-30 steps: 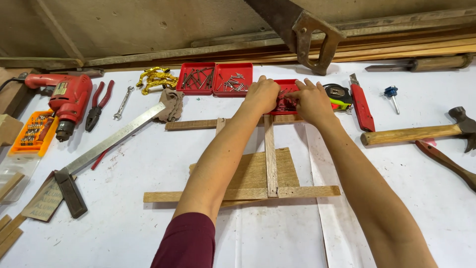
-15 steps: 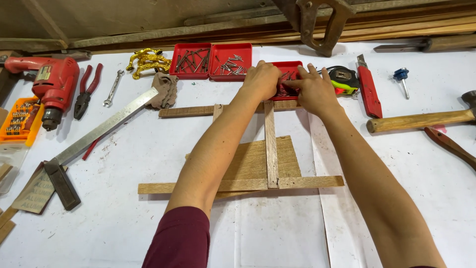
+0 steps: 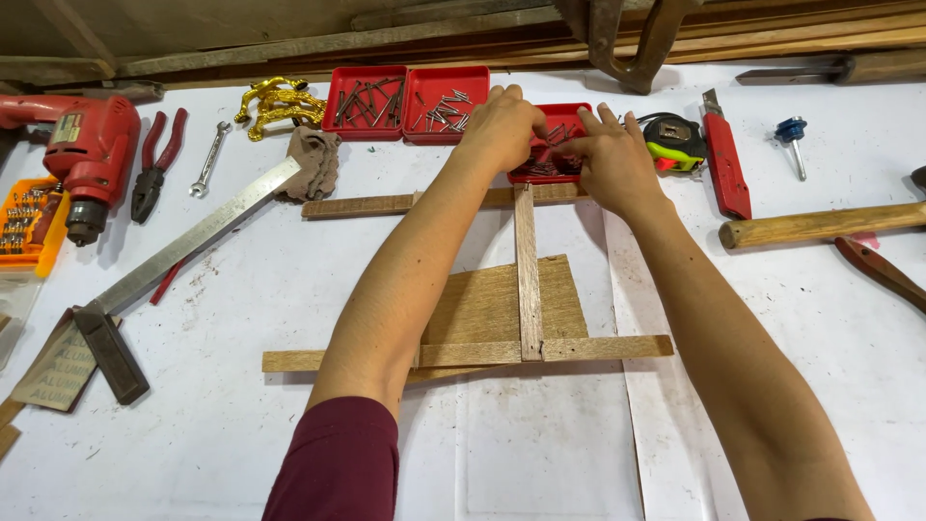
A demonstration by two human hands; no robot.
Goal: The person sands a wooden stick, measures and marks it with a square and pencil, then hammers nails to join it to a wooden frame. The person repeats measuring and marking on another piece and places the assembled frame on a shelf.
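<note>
Two bare forearms reached away from the camera across a bench (image 3: 241, 289) covered in smooth white paper. Both hands met over a small, shallow red plastic tray (image 3: 569, 118) at the far middle of the bench, which held a loose heap of thin grey metal nails. The left hand (image 3: 500, 127) was curled, fingers bent down over the tray's left edge; the right hand (image 3: 613, 159) was just beside it, fingertips pinched among the nails. Whether either hand actually gripped a nail could not be told, since the fingers hid the contact and covered most of the tray.

Nearer, between the arms, lay a rough wooden frame (image 3: 527, 280): a narrow upright slat crossing a long flat strip at its near end and a second strip at its far end, over a pale, grainy plywood panel. The left forearm covered part of the panel and strip.

To the left of the tray sat two larger square red trays (image 3: 405, 101) of nails and screws. Further left lay a yellow coil, a worn handsaw (image 3: 203, 236) with a flat steel blade, a small spanner, red-handled pliers and a red power drill (image 3: 92, 154), partly cut off by the picture's edge. To the right lay a green and black tape measure (image 3: 675, 143), a red utility knife (image 3: 725, 164) and a round wooden hammer handle (image 3: 820, 225), its head out of view. A maroon sleeve (image 3: 338, 463) showed at the near edge.
</note>
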